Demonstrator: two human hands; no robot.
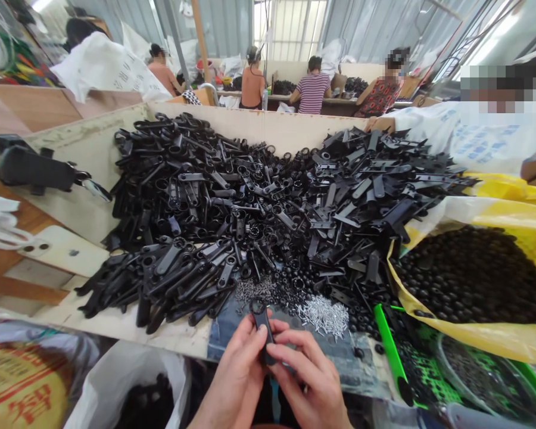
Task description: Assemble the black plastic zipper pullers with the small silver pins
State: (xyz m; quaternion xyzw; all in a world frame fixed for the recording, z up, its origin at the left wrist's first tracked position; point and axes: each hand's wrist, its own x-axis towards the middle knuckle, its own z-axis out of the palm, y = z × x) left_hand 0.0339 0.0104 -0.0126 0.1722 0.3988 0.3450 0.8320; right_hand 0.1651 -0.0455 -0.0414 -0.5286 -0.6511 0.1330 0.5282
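Observation:
My left hand (239,372) and my right hand (310,378) meet at the bottom centre, over the near edge of the table. Together they pinch one flat black plastic part (262,325) with a ring at its top end, held upright between the fingertips. Just beyond the hands lie a small heap of silver pins (324,314) and scattered little black rings (290,286). A large pile of the same black plastic parts (259,202) covers the table behind them.
A yellow sack (473,280) full of small black round pieces lies open at the right, with a green crate (386,342) below it. A white bag (125,381) sits at lower left. A light wooden board (89,149) walls the table. Several people sit at benches behind.

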